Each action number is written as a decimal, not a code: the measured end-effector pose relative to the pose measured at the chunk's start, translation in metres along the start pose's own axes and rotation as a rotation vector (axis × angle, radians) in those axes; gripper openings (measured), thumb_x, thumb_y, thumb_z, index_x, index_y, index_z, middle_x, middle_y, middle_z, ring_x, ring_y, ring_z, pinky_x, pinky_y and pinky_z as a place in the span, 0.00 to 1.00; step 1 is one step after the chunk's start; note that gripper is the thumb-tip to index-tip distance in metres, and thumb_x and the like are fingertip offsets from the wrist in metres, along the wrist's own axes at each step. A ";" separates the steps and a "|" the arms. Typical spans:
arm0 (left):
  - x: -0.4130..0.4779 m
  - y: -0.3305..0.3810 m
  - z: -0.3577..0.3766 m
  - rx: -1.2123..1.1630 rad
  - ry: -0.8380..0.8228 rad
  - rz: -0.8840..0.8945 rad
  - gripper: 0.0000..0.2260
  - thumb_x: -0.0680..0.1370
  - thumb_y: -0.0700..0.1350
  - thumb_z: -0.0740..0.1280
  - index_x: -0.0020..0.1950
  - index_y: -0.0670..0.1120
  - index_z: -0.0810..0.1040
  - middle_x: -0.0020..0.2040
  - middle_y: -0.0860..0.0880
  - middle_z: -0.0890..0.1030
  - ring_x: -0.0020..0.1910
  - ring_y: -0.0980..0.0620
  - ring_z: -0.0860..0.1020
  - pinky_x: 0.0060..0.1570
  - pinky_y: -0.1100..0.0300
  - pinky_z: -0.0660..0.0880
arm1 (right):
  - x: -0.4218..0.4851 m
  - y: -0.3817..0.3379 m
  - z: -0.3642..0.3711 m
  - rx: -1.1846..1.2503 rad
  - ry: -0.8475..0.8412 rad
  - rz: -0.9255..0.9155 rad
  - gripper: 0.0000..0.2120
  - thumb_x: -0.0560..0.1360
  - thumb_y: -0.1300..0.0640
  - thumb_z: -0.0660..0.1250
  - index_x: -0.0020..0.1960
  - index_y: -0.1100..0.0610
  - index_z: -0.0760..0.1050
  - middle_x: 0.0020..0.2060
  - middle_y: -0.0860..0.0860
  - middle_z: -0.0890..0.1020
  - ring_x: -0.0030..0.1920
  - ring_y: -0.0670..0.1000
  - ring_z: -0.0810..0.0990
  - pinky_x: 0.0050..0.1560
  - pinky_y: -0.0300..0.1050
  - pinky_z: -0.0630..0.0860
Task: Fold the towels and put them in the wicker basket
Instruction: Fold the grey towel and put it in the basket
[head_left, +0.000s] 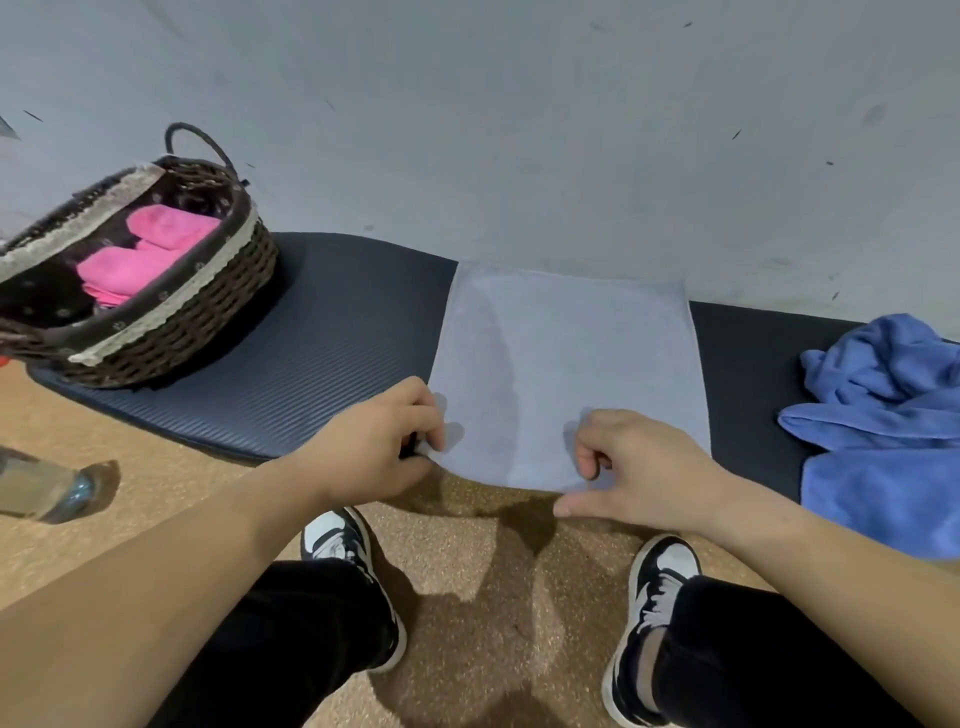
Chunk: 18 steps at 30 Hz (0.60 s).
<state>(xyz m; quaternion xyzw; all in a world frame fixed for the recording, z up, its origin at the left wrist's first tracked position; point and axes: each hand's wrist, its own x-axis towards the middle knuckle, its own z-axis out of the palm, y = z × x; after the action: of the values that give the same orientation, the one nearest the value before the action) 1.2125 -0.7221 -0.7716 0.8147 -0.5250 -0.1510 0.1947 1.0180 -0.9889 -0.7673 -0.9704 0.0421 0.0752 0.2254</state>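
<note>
Pale towel (566, 364) is pinched by curled fingers of left hand (371, 447) and right hand (644, 462).

The left hand (374, 447) pinched the near left corner of the pale towel (566, 364), flat on the dark mat (337, 332); the right hand (639, 467) gripped its near edge. The wicker basket (208, 322) stood far left.

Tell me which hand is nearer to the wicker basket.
Left. The left hand pinches the near left corner of the grey towel, toward the wicker basket; the right hand holds the same edge farther right, away from it.
</note>
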 end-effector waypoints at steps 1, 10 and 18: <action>0.001 -0.003 -0.002 -0.077 -0.003 -0.027 0.08 0.73 0.45 0.77 0.45 0.55 0.81 0.52 0.59 0.73 0.44 0.57 0.75 0.42 0.65 0.72 | -0.001 0.000 0.004 -0.042 0.006 -0.008 0.27 0.63 0.26 0.73 0.40 0.47 0.68 0.40 0.43 0.73 0.42 0.44 0.72 0.39 0.43 0.72; 0.005 -0.011 -0.023 -0.494 0.005 -0.257 0.07 0.74 0.54 0.78 0.48 0.53 0.86 0.42 0.43 0.84 0.42 0.39 0.80 0.43 0.51 0.76 | -0.020 0.012 0.001 -0.066 0.121 -0.075 0.08 0.71 0.52 0.69 0.48 0.47 0.72 0.44 0.41 0.70 0.46 0.46 0.72 0.39 0.46 0.74; 0.009 0.001 -0.040 -0.545 0.127 -0.290 0.08 0.76 0.53 0.75 0.48 0.49 0.85 0.42 0.49 0.86 0.42 0.43 0.82 0.49 0.48 0.79 | -0.050 0.061 -0.051 0.239 0.044 0.246 0.08 0.74 0.60 0.74 0.39 0.49 0.81 0.39 0.46 0.81 0.38 0.45 0.79 0.42 0.44 0.75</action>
<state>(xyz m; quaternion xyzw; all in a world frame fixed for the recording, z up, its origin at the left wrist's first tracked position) 1.2330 -0.7243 -0.7368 0.8067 -0.3302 -0.2610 0.4148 0.9681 -1.0634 -0.7404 -0.9256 0.1739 0.0756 0.3275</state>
